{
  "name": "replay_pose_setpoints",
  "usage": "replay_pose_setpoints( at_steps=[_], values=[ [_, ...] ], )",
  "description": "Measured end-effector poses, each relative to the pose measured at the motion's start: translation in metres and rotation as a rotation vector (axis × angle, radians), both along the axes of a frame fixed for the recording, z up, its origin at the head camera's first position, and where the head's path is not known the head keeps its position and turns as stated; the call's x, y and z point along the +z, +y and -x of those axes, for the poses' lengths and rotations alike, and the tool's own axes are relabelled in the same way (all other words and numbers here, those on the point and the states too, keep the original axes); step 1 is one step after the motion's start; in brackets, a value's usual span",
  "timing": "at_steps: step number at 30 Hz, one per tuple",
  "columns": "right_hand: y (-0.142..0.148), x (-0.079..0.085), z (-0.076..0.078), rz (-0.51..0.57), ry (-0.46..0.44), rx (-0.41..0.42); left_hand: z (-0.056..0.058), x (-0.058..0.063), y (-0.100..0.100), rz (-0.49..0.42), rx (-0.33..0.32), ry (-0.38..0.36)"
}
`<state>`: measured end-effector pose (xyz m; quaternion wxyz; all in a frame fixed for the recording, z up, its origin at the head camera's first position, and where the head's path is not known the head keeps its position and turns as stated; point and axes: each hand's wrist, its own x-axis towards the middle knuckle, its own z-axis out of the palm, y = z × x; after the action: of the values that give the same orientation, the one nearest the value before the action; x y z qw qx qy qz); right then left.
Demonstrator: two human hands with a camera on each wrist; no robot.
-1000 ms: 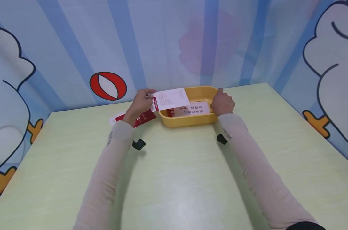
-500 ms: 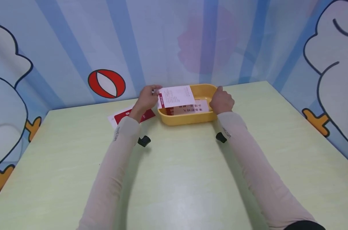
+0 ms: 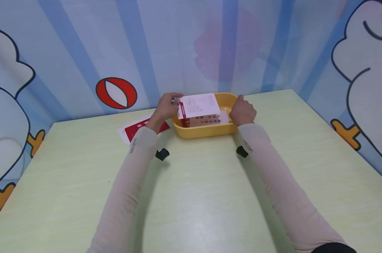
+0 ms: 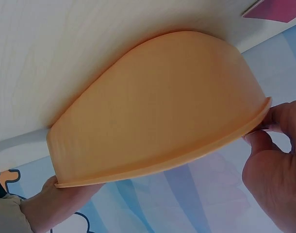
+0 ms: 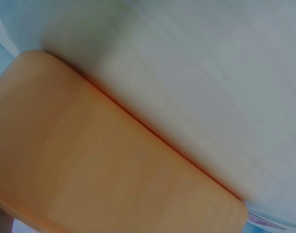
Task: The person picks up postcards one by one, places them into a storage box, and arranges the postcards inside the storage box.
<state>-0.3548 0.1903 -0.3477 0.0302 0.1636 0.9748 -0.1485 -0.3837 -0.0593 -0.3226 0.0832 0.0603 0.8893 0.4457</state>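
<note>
My left hand (image 3: 167, 107) pinches the left edge of a white printed card (image 3: 198, 105) with a red strip, held over the left part of a yellow plastic basket (image 3: 206, 132). Inside the basket lies another card (image 3: 206, 120), white and red with large print, partly covered by the held one. My right hand (image 3: 243, 111) grips the basket's right rim. In the left wrist view, the thumb and fingers of my left hand (image 4: 274, 165) are close by the rim, and the basket wall (image 4: 157, 107) hides the cards. The right wrist view shows mostly the basket's side (image 5: 99, 160).
Left of the basket, a red card (image 3: 136, 130) and a white one (image 3: 124, 135) overlap on the pale wooden table (image 3: 191, 196). A cartoon-printed wall (image 3: 178, 45) stands right behind the basket. A black wrist piece (image 3: 162, 154) hangs below my left wrist.
My left hand has moved right with the white card, which now covers more of the basket. The right hand keeps its grip on the rim, and the basket stays in place.
</note>
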Motion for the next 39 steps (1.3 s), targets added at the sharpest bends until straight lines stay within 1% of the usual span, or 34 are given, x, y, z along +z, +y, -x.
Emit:
replay_pose_setpoints(
  at_steps=[6,12,17,21,25,30,37,39],
  values=[
    [-0.001,0.0,0.001,-0.001,-0.002,-0.004,-0.001,-0.002,0.004,0.0,-0.004,0.009],
    [-0.001,-0.002,0.0,-0.004,0.008,0.007,-0.001,-0.005,0.009,-0.003,-0.001,0.003],
    [0.001,-0.003,0.001,-0.007,0.013,0.001,-0.001,-0.008,0.013,0.057,-0.044,0.043],
    [0.002,-0.003,0.001,-0.001,0.011,0.002,-0.003,-0.011,0.015,0.089,-0.045,0.072],
    [0.003,-0.004,0.002,0.005,0.018,0.009,-0.007,-0.014,0.017,0.162,-0.047,0.121],
    [0.004,-0.006,0.003,0.003,0.031,0.011,-0.007,-0.019,0.019,0.271,-0.079,0.175],
    [0.005,-0.008,0.002,0.012,0.033,0.018,-0.005,-0.024,0.021,0.392,-0.099,0.212],
    [0.005,-0.008,0.002,0.01,0.035,0.016,-0.005,-0.026,0.022,0.429,-0.114,0.225]
  ],
)
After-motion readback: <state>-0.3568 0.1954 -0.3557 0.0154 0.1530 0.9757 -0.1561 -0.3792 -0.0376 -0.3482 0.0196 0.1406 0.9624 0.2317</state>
